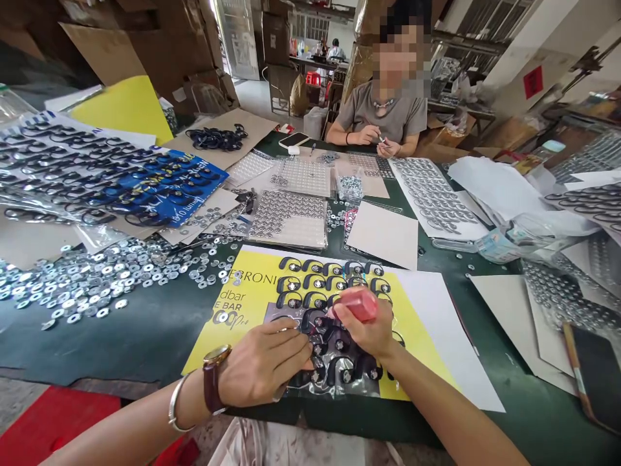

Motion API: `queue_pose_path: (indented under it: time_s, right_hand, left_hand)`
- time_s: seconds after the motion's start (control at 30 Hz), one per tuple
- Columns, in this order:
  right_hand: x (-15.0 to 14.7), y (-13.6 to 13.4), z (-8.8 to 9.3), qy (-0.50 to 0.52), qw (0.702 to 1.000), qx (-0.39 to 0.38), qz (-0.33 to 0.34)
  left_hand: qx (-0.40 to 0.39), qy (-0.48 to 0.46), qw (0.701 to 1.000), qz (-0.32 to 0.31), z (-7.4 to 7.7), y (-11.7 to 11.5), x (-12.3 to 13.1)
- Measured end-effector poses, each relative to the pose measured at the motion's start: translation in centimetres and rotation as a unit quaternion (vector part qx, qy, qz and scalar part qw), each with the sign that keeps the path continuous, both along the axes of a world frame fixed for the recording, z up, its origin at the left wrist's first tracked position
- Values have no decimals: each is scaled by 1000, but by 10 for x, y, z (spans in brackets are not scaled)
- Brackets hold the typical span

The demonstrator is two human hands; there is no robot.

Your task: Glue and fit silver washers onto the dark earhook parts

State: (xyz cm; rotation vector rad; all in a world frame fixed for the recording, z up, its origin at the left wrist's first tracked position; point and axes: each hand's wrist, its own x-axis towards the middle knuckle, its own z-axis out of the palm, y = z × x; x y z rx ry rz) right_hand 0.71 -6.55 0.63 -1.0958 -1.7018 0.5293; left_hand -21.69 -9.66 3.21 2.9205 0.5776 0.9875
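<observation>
My right hand (377,333) is wrapped round a red squeeze bottle (361,303), tilted over rows of black hook-shaped parts (316,282). The bottle's tip is hidden behind the fingers. My left hand (264,364) lies with fingers stretched out at the left edge of the same parts, touching the clear plastic sheet (334,387) under them. Small silvery pieces sit on the parts. Beneath everything is a yellow printed sheet (206,346), which has a white area at its right.
Many silvery washers (104,275) are strewn at the left. Stacked sheets of black hooks (101,162) lie behind them. Trays of small metal pieces (284,217) and a blank card (385,232) stand ahead. A phone (599,369) lies at the right. Across the table sits a person (383,113).
</observation>
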Motion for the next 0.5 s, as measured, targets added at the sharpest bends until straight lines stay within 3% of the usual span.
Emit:
queue_pose_path:
  time_s: [0.1, 0.27, 0.5]
  right_hand:
    - [-1, 1, -8, 28, 1000, -4, -8]
    - [2, -1, -18, 72, 994, -78, 26]
    - [-2, 0, -18, 35, 996, -54, 58]
  left_hand:
    - [19, 20, 1000, -10, -2, 4, 0]
    - [29, 39, 999, -12, -7, 6, 0]
    - [23, 39, 999, 2, -8, 5, 4]
